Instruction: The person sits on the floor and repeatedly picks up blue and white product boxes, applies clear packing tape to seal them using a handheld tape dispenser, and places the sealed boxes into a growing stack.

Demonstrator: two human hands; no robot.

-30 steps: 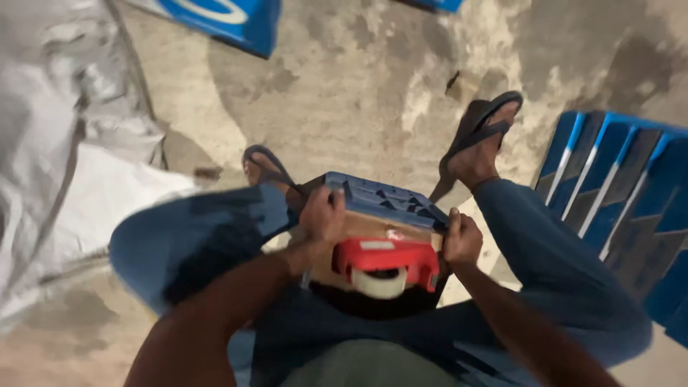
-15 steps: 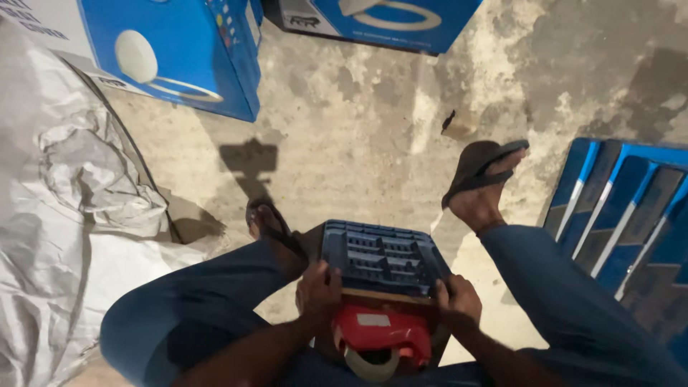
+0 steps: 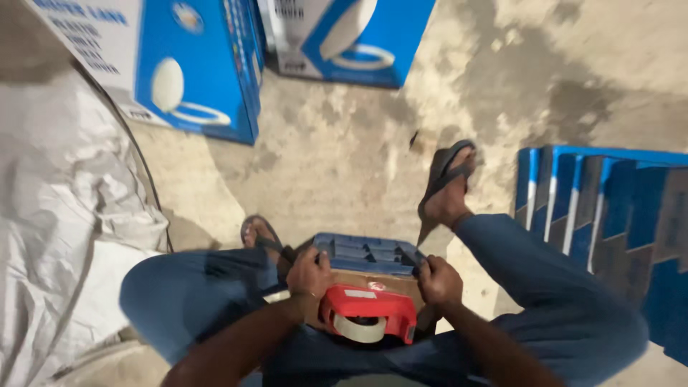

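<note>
1. I see the left hand (image 3: 309, 276) gripping the left side of a small cardboard box (image 3: 369, 269) held between the knees, fingers curled on its edge.
2. The right hand (image 3: 438, 281) clasps the box's right side.
3. A red tape dispenser (image 3: 368, 313) rests on the box's near face – between both hands.
4. Blue cartons (image 3: 193, 64) stand on the concrete floor (image 3: 344, 158) ahead.

A small blue box (image 3: 369, 254) with a brown cardboard side sits between the knees; a red tape dispenser (image 3: 368, 313), apparently resting against it, lies nearer.
</note>
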